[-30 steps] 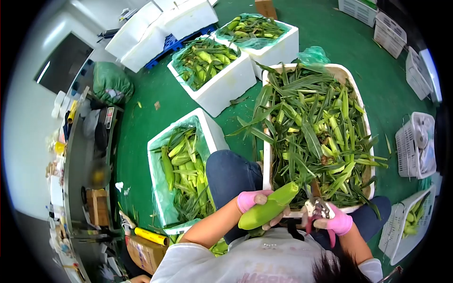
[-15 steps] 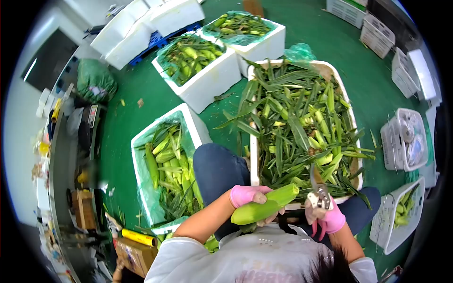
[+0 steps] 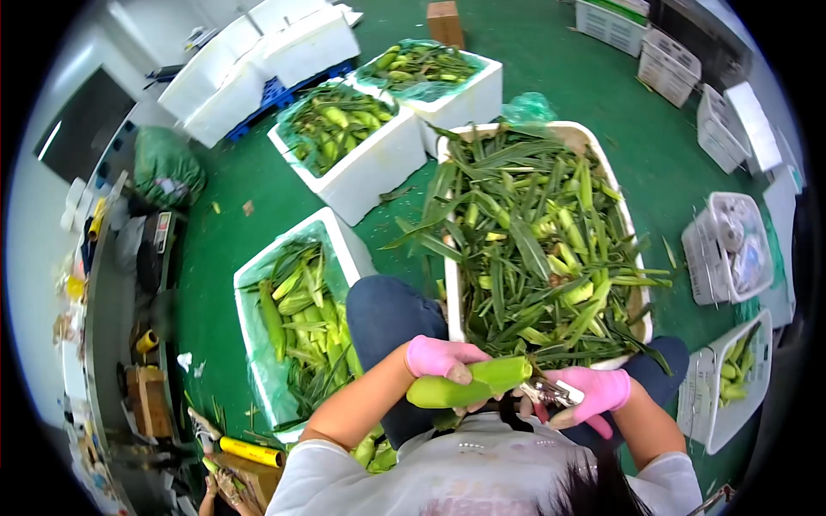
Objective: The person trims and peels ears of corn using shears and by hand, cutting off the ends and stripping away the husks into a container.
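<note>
My left hand (image 3: 443, 359), in a pink glove, is wrapped round a green ear of corn (image 3: 469, 384) held level above my lap. The stem end of the ear points right. My right hand (image 3: 594, 395), gloved in pink too, grips pruning shears (image 3: 551, 391) with pale handles and red parts. The shears' blades are at the stem end of the ear; whether they touch it is hard to tell. Beyond both hands, a large white tub (image 3: 453, 297) holds a heap of husk leaves and stalks (image 3: 533, 249).
A foam box (image 3: 243, 322) of corn is at my left. Two more corn-filled boxes (image 3: 370, 176) (image 3: 473, 107) stand farther off. White baskets (image 3: 705, 404) line the right side. Another person's hands (image 3: 228, 490) show at lower left beside a cardboard box (image 3: 258, 477) and yellow roll (image 3: 251, 451).
My right hand has turned the shears from pointing upward to pointing left, bringing them to the ear's stem end. The view has shifted slightly. The ear remains in my left hand.
</note>
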Demonstrator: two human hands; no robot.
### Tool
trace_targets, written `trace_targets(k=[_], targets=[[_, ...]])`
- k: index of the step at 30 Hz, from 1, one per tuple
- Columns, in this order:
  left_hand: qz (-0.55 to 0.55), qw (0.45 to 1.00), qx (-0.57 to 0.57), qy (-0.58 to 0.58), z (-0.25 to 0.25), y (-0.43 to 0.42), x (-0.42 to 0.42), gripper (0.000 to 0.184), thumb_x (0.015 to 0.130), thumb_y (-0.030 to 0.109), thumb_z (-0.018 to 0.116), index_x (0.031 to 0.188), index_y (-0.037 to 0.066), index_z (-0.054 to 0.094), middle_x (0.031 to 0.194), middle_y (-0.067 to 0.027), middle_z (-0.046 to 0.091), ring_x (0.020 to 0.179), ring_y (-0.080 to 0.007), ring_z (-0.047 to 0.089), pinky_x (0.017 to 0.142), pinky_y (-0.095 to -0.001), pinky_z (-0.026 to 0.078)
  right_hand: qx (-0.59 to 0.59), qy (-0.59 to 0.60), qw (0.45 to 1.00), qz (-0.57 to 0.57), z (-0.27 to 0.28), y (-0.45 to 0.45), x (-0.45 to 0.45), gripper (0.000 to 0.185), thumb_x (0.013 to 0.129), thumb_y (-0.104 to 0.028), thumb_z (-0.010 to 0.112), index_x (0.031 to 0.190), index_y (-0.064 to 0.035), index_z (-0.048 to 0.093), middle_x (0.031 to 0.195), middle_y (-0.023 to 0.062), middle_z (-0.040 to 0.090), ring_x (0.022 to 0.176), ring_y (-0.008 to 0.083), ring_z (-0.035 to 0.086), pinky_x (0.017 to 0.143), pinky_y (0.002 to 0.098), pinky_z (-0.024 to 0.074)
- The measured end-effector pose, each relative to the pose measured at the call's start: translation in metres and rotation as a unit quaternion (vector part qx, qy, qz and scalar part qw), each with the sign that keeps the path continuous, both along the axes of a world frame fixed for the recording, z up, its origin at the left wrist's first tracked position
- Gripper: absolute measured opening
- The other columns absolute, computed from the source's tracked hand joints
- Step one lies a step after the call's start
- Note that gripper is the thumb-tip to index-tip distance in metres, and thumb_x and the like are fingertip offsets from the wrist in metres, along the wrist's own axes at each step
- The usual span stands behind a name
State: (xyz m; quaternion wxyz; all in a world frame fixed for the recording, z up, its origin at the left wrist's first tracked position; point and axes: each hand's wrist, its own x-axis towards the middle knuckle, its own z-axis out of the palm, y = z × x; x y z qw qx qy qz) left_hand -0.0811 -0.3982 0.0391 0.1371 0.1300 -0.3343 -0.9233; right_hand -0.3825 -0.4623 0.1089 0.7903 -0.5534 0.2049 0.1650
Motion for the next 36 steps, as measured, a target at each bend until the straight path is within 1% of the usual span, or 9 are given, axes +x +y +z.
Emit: trace_targets(k=[4, 8, 14, 18, 21, 24, 28, 32, 36], targets=[[-0.045, 0.998, 0.029, 0.016, 0.007, -0.010, -0.010, 0.085, 0.081, 0.051, 0.078, 0.138, -0.006, 0.050, 0.095, -0.0154, 0.065, 0.091, -0.0231, 0.066, 0.076, -0.0358, 0.059, -0.044, 0.024, 0.990, -0.135, -0.007, 0.010, -0.009, 0.039, 0.079, -0.012, 0.078, 0.114, 0.0002, 0.065, 0.082, 0.0045, 0.067, 0.054, 0.0117, 0.062, 0.040, 0.0253, 0.0519], [0.193, 0.978, 0.065, -0.044, 0.019, 0.033, 0.026, 0.087, 0.080, 0.049, 0.076, 0.138, -0.009, 0.048, 0.101, -0.0181, 0.065, 0.094, -0.0269, 0.067, 0.081, -0.0394, 0.060, 0.053, -0.005, 0.908, -0.417, -0.041, 0.010, -0.014, 0.029, 0.084, -0.009, 0.065, 0.109, 0.0042, 0.059, 0.071, 0.0110, 0.064, 0.041, 0.0222, 0.058, 0.031, 0.0322, 0.0460], [0.632, 0.733, 0.116, -0.223, -0.025, 0.241, 0.110, 0.081, 0.083, 0.051, 0.076, 0.138, -0.001, 0.049, 0.105, -0.0163, 0.066, 0.093, -0.0289, 0.069, 0.085, -0.0411, 0.057, 0.162, -0.055, 0.909, -0.381, -0.057, -0.006, -0.010, 0.041, 0.093, -0.025, 0.064, 0.124, 0.0001, 0.060, 0.091, 0.0125, 0.066, 0.085, 0.0287, 0.067, 0.082, 0.0410, 0.0556], [0.400, 0.558, 0.230, -0.690, -0.104, 0.457, 0.098, 0.091, 0.080, 0.055, 0.075, 0.144, -0.005, 0.049, 0.126, -0.0261, 0.065, 0.115, -0.0343, 0.066, 0.101, -0.0397, 0.051, 0.138, -0.029, 0.928, -0.345, -0.093, 0.038, 0.020, 0.063, 0.093, -0.038, 0.066, 0.139, 0.0006, 0.048, 0.110, 0.0150, 0.064, 0.101, 0.0312, 0.064, 0.090, 0.0446, 0.0529], [0.026, 0.627, 0.227, -0.745, -0.092, 0.488, 0.073, 0.076, 0.080, 0.050, 0.072, 0.136, 0.001, 0.061, 0.133, -0.0249, 0.064, 0.122, -0.0351, 0.063, 0.105, -0.0404, 0.048, 0.212, -0.001, 0.903, -0.373, -0.140, 0.065, 0.009, 0.071, 0.094, -0.042, 0.064, 0.150, -0.0055, 0.040, 0.133, 0.0193, 0.058, 0.122, 0.0364, 0.057, 0.100, 0.0565, 0.0482], [0.321, 0.559, 0.194, -0.740, -0.073, 0.423, 0.087, 0.047, 0.090, 0.042, 0.065, 0.115, 0.003, 0.071, 0.113, -0.0194, 0.072, 0.102, -0.0333, 0.069, 0.094, -0.0421, 0.053, 0.299, 0.044, 0.808, -0.505, -0.155, 0.082, -0.010, 0.076, 0.091, -0.037, 0.069, 0.152, -0.0054, 0.035, 0.134, 0.0246, 0.057, 0.122, 0.0427, 0.058, 0.106, 0.0614, 0.0465], [0.715, 0.574, 0.195, -0.348, -0.103, 0.263, 0.159, 0.033, 0.101, 0.032, 0.060, 0.116, 0.003, 0.067, 0.101, -0.0089, 0.072, 0.087, -0.0177, 0.069, 0.082, -0.0318, 0.057, 0.301, 0.062, 0.834, -0.457, -0.157, 0.074, 0.007, 0.075, 0.092, -0.039, 0.067, 0.153, -0.0064, 0.035, 0.136, 0.0229, 0.056, 0.124, 0.0415, 0.057, 0.106, 0.0604, 0.0465], [0.542, 0.606, 0.323, -0.484, -0.259, 0.154, 0.180, 0.041, 0.091, 0.038, 0.066, 0.110, 0.002, 0.071, 0.106, -0.0154, 0.072, 0.096, -0.0287, 0.069, 0.084, -0.0415, 0.056, 0.300, 0.066, 0.850, -0.428, -0.152, 0.065, 0.017, 0.075, 0.093, -0.041, 0.065, 0.153, -0.0074, 0.036, 0.139, 0.0212, 0.055, 0.127, 0.0403, 0.055, 0.105, 0.0594, 0.0466], [0.426, 0.457, 0.322, -0.711, -0.321, 0.102, 0.128, 0.083, 0.071, 0.045, 0.082, 0.137, 0.001, 0.059, 0.132, -0.0275, 0.063, 0.124, -0.0380, 0.062, 0.106, -0.0421, 0.049, 0.297, 0.057, 0.855, -0.421, -0.146, 0.061, 0.020, 0.074, 0.094, -0.043, 0.063, 0.153, -0.0084, 0.036, 0.141, 0.0196, 0.054, 0.129, 0.0391, 0.053, 0.105, 0.0584, 0.0466]])
